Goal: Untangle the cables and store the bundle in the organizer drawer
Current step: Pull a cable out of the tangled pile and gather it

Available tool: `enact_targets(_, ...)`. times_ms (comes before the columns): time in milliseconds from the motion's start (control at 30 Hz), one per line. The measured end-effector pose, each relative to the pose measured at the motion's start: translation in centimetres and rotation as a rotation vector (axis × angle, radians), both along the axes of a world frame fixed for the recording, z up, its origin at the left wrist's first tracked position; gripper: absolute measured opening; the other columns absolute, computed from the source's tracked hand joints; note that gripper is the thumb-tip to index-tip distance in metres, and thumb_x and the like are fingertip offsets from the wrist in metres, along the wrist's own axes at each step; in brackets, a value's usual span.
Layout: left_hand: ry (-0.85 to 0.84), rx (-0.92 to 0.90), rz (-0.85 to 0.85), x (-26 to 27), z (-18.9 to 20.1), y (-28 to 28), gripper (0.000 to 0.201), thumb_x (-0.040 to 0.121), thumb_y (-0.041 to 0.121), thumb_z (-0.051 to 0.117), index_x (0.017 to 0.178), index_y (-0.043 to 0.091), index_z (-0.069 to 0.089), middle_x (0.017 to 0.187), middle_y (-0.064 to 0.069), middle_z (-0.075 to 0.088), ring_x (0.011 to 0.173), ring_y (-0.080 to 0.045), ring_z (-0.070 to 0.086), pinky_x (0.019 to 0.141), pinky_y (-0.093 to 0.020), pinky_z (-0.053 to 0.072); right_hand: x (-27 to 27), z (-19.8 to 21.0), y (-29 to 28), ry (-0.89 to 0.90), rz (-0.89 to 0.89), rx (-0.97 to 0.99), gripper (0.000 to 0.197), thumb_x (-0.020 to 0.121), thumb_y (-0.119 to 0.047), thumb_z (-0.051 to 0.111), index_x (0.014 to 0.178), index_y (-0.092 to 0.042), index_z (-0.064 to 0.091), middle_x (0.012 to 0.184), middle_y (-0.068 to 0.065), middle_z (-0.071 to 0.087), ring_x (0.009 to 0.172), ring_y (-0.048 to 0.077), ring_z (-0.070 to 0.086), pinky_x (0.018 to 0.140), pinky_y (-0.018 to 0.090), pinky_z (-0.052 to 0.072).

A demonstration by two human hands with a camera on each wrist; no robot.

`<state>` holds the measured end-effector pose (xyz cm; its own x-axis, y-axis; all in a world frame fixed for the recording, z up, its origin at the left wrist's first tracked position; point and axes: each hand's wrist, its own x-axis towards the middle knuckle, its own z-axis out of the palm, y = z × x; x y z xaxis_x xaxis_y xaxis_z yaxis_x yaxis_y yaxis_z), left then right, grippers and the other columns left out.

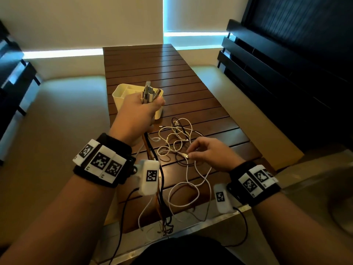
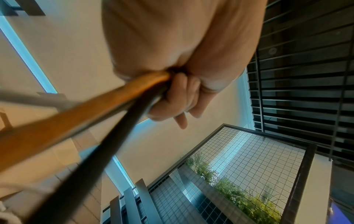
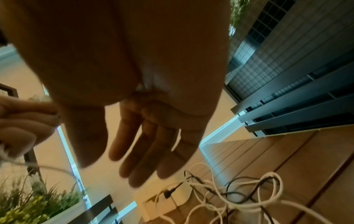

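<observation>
Several connector ends (image 1: 148,93) are gathered upright in the left hand (image 1: 140,113), whose fingers are curled tight round them above the cream organizer (image 1: 119,92). The freed cords, an orange one (image 2: 107,97) and a black one (image 2: 118,125) among them, are let hang from the underside of the fist towards the near table edge. Held this way, the sorted cables are probably being kept apart from the rest and collected plug-first into one bundle.

The right hand (image 1: 206,150) is lowered over the loose tangle of white and dark cables (image 1: 179,142) lying on the table just in front of the organizer. In the head view a small plug (image 1: 186,156) is pinched between thumb and forefinger; the other fingers (image 3: 145,151) are left relaxed and nearly straight. The pinch seems meant to lift one more end out of the knot.

The table (image 1: 152,62) is built of dark brown wooden slats. It is flanked by pale cushioned seating (image 1: 66,104), with dark slatted furniture (image 1: 286,64) to the right. A grid-wire screen (image 2: 239,166) and green plants (image 2: 229,189) are seen in the wrist views. No drawer can be made out.
</observation>
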<state>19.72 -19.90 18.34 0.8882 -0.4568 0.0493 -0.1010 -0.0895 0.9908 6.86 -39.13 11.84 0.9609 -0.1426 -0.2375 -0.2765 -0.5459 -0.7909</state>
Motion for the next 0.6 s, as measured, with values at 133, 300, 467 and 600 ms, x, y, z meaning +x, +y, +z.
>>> enact_targets(133, 0.049, -0.120, -0.101, -2.1, -0.5, -0.8, 0.028, 0.102, 0.020, 0.053, 0.106, -0.008, 0.057, 0.052, 0.006, 0.033, 0.043, -0.010, 0.028, 0.043, -0.023, 0.026, 0.9, -0.4, 2.4, -0.068, 0.018, 0.394, 0.052, 0.090, -0.015, 0.070, 0.135, -0.032, 0.051, 0.132, -0.009, 0.058, 0.119, 0.009, 0.060, 0.091, 0.029, 0.054)
enact_targets(300, 0.118, -0.163, -0.208, -3.6, -1.4, -1.5, 0.030, 0.103, 0.020, 0.051, 0.105, -0.010, 0.051, 0.059, 0.000, 0.029, 0.047, -0.013, 0.026, 0.045, -0.028, 0.024, 1.2, 0.2, 4.4, 0.468, 0.492, 0.518, 0.051, 0.093, -0.001, 0.058, 0.133, -0.030, 0.043, 0.117, -0.005, 0.064, 0.101, 0.014, 0.065, 0.084, 0.028, 0.057)
enact_targets(467, 0.149, -0.164, -0.189, -3.7, -1.9, -1.0, 0.019, 0.103, 0.019, 0.050, 0.105, 0.000, 0.051, 0.055, 0.004, 0.030, 0.045, -0.010, 0.025, 0.045, -0.027, 0.023, 1.8, -2.0, 1.6, 0.469, 0.400, 0.697, 0.067, 0.085, 0.001, 0.058, 0.138, -0.035, 0.040, 0.127, 0.015, 0.065, 0.114, 0.033, 0.064, 0.086, 0.039, 0.056)
enact_targets(600, 0.163, -0.180, -0.148, -3.4, -1.7, -0.6, 0.010, 0.103, 0.017, 0.049, 0.108, 0.008, 0.050, 0.058, 0.000, 0.026, 0.045, -0.011, 0.024, 0.045, -0.026, 0.022, 1.8, -6.5, -0.5, 0.286, 0.001, 0.438, 0.060, 0.092, 0.003, 0.055, 0.142, -0.029, 0.044, 0.118, 0.012, 0.069, 0.109, 0.030, 0.068, 0.084, 0.041, 0.056)
